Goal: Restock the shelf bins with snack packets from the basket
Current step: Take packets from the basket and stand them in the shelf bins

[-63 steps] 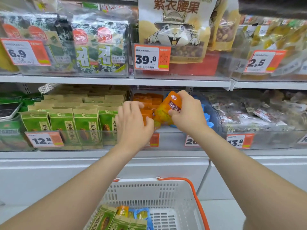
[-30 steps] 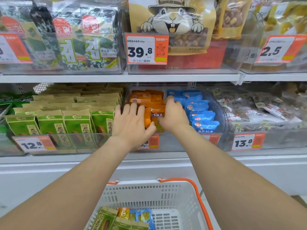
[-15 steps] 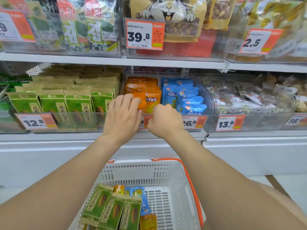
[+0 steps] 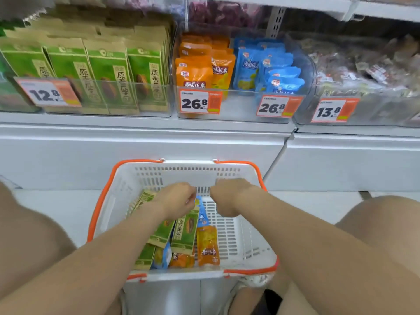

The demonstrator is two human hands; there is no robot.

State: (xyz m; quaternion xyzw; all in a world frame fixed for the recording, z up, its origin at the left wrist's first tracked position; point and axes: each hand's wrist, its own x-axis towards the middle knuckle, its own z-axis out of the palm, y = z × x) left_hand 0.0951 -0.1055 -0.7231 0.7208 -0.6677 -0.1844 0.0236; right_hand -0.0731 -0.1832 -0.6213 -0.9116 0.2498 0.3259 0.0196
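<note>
The white basket (image 4: 181, 176) with orange handles stands on the floor below the shelf. In it lie green seed packets (image 4: 185, 230), an orange chestnut packet (image 4: 208, 244) and a blue packet (image 4: 201, 215). My left hand (image 4: 179, 198) hovers over the green packets with curled fingers, its fingertips by the top of the blue packet; whether it holds anything is hidden. My right hand (image 4: 229, 196) hangs beside it over the basket's bare floor, loosely curled with nothing visible in it. Up on the shelf, a clear bin (image 4: 238, 105) holds orange packets (image 4: 197, 71) and blue packets (image 4: 268, 71).
A bin of green seed packets (image 4: 102, 71) stands left of the chestnut bin, and a bin of mixed wrapped snacks (image 4: 363, 64) on its right. Orange price tags hang on the bin fronts. A white cabinet front (image 4: 136, 151) rises behind the basket. My knees flank the basket.
Both hands left the orange packet in the shelf bin and came down into the basket. The view tilted downward with them.
</note>
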